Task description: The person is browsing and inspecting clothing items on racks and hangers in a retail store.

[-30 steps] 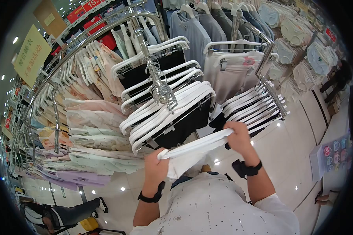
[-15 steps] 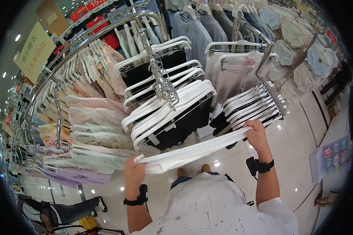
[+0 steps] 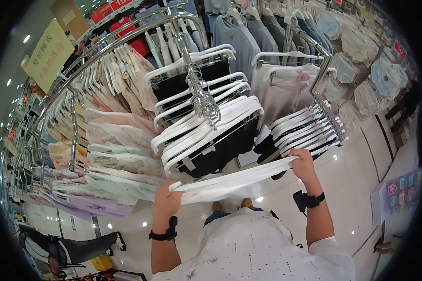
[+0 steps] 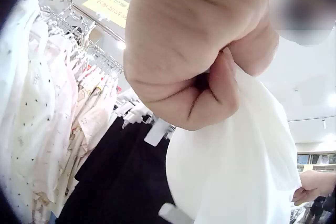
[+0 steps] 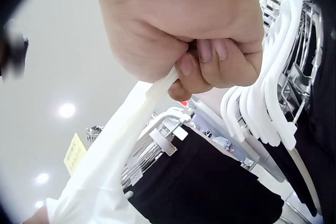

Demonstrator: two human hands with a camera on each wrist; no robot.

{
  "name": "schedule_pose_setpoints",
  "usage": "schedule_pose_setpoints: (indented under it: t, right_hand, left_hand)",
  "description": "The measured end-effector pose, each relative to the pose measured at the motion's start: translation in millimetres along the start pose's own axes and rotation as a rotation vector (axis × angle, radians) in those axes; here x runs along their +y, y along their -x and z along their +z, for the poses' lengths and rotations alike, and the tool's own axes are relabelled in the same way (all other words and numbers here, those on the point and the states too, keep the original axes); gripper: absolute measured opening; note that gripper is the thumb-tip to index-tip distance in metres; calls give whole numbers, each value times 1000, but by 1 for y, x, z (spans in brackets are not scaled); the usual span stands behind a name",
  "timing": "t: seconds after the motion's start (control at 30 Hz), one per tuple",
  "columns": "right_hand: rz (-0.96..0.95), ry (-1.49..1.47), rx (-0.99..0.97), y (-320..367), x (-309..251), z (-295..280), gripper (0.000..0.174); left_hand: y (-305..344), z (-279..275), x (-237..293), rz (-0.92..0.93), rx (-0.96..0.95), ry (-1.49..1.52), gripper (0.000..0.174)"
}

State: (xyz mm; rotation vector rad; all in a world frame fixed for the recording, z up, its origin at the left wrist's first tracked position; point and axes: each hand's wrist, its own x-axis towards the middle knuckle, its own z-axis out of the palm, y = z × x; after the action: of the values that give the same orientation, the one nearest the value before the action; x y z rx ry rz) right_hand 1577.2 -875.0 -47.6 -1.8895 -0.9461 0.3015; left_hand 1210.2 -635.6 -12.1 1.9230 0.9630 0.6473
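A thin white garment (image 3: 234,185) is stretched nearly straight between my two hands, in front of my body. My left hand (image 3: 167,200) grips one end of its upper edge, fingers curled tightly over the cloth. The other end is in the fist of my right hand (image 3: 304,166). Below the left fist, the white cloth (image 4: 236,166) hangs in soft folds in the left wrist view. In the right wrist view the garment (image 5: 115,145) runs taut down to the left from the curled fingers (image 5: 210,69).
Just ahead, white clip hangers (image 3: 206,133) hold black bottoms on a chrome rack. Pastel tops (image 3: 122,154) hang at left, more white hangers (image 3: 305,129) at right. Blue-grey shirts (image 3: 234,37) hang behind. A yellow sign (image 3: 49,54) stands above. Another person (image 3: 65,250) is at lower left.
My hands have moved apart, left hand leftward and right hand rightward, pulling the white garment out wider and straighter. In the last half second the left hand has come slightly back inward.
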Motion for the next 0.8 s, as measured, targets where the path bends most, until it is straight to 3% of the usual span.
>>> schedule_pose_setpoints:
  t: [0.07,0.13,0.37,0.43,0.5,0.57,0.6,0.7,0.8]
  right_hand:
    - [65,-36,-9,2,-3,-8,19]
    - [82,-43,9,3,-7,-14,19]
    - [104,-36,-7,16,-16,-14,19]
    - [132,-42,-14,20,-7,1,19]
    - [-16,-18,94,27,18,35,19]
    - [1,-49,-15,26,-16,63,19]
    - [15,-83,-121,24,-31,72,19]
    - [65,-162,-133,20,-51,68,21]
    - [72,-116,-68,22,-22,48,20]
  left_hand:
    - [5,-13,0,-54,13,-90,15]
    - [6,-24,-9,-227,25,38,12]
    - [22,-43,-10,-229,68,20,12]
    - [19,-37,-20,-190,-18,45,14]
    - [12,-6,-16,-20,-45,26,17]
    - [6,37,15,117,-171,-85,21]
    - [-1,51,25,114,-160,-86,21]
    - [-10,60,30,131,-177,27,21]
    - [-12,34,11,46,-45,-15,18]
